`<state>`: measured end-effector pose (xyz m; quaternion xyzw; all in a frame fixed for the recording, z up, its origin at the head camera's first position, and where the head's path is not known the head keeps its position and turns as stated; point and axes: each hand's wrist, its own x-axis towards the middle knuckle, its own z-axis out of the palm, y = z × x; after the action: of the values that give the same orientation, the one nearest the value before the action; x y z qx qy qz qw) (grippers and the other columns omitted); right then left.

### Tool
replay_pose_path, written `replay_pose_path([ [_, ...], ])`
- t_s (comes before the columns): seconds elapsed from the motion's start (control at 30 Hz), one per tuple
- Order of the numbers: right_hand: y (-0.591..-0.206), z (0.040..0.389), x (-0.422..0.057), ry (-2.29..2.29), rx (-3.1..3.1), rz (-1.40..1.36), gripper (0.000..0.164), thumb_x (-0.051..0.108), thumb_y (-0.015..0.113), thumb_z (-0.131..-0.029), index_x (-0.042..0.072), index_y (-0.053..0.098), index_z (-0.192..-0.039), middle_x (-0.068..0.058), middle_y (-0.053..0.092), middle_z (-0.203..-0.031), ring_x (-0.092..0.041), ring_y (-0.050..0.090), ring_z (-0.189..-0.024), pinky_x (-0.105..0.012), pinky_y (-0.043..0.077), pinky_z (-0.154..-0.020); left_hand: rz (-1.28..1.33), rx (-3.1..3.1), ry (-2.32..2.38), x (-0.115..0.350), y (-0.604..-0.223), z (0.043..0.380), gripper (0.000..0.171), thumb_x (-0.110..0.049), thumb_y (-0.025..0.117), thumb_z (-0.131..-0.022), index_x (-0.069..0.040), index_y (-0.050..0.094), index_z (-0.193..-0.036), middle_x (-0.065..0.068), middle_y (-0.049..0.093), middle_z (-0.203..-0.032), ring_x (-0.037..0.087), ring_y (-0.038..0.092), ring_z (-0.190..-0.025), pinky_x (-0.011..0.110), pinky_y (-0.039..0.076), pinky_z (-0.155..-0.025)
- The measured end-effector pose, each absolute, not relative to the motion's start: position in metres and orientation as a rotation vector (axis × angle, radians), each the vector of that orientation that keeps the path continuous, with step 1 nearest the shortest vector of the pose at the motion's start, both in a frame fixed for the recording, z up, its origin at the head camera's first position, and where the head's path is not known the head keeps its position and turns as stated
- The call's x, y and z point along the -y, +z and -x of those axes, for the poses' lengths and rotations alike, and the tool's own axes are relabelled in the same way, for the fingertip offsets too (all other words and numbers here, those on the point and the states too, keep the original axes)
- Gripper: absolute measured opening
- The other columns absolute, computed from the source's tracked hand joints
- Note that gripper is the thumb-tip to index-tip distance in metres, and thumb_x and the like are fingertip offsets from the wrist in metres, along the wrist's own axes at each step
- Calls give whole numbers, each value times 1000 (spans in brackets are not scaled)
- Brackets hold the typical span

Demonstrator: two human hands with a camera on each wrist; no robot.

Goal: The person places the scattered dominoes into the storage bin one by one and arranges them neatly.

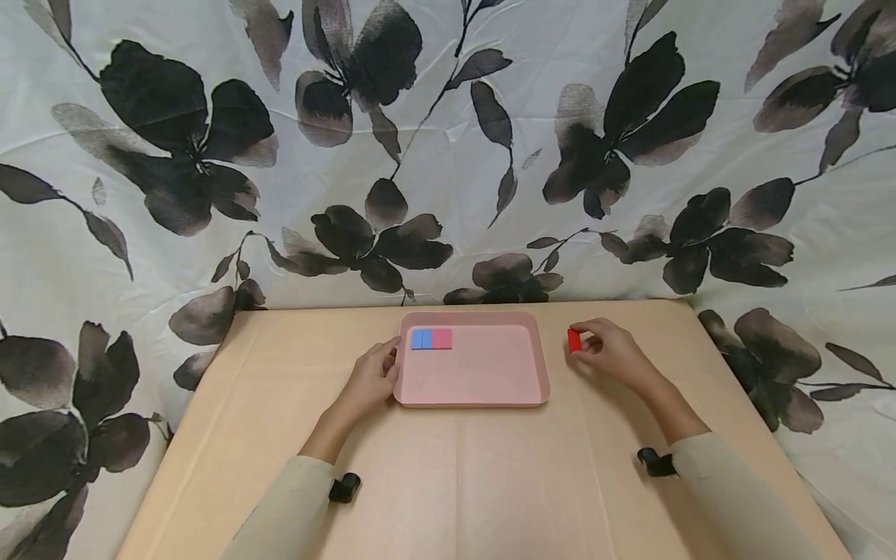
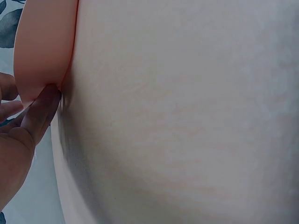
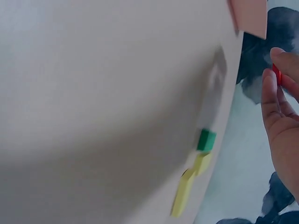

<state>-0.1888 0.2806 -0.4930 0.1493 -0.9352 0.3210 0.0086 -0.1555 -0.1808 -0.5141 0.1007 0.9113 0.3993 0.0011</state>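
Observation:
A pink tray (image 1: 472,381) lies on the table with two blue blocks (image 1: 421,339) and a pink block (image 1: 442,339) side by side near its upper left corner. My left hand (image 1: 369,375) holds the tray's left edge; in the left wrist view the thumb and fingers (image 2: 43,109) are on either side of the tray wall (image 2: 44,42). To the right of the tray, my right hand (image 1: 612,354) pinches a small red block (image 1: 574,340) between thumb and fingertips. Most of that red block (image 3: 276,73) is hidden by the fingers in the right wrist view.
In the right wrist view, a green block (image 3: 206,140) and yellow pieces (image 3: 183,192) lie on the table near its edge. Wood-toned table surface (image 1: 490,482) extends in front of the tray. A floral cloth (image 1: 448,155) hangs behind the table.

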Motion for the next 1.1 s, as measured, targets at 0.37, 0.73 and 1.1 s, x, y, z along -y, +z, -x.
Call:
replay_pose_path([
  [0.37, -478, 197, -247, 1035, 2924, -503, 47, 8, 84, -84, 2, 68, -128, -16, 64, -115, -22, 65, -89, -25, 56, -78, -310, -2852, 1260, 180, -516, 154, 54, -1, 61, -97, 3, 49, -150, 16, 65, -112, 23, 67, -96, 34, 55, -81],
  [0.73, -472, 201, -200, 1109, 2987, -473, 50, 10, 82, -85, 6, 66, -133, -15, 60, -120, -23, 62, -92, -30, 57, -79, -354, -2850, 1276, 182, -515, 152, 54, 1, 61, -96, 4, 50, -148, 17, 65, -112, 25, 70, -99, 34, 57, -82],
  [1.1, -479, 199, -153, 1066, 3037, -498, 52, 14, 81, -84, 3, 68, -133, -13, 59, -112, -21, 58, -91, -29, 51, -76, -355, -2777, 1278, 189, -507, 142, 55, -1, 60, -98, 3, 47, -151, 17, 64, -117, 24, 68, -100, 32, 56, -80],
])
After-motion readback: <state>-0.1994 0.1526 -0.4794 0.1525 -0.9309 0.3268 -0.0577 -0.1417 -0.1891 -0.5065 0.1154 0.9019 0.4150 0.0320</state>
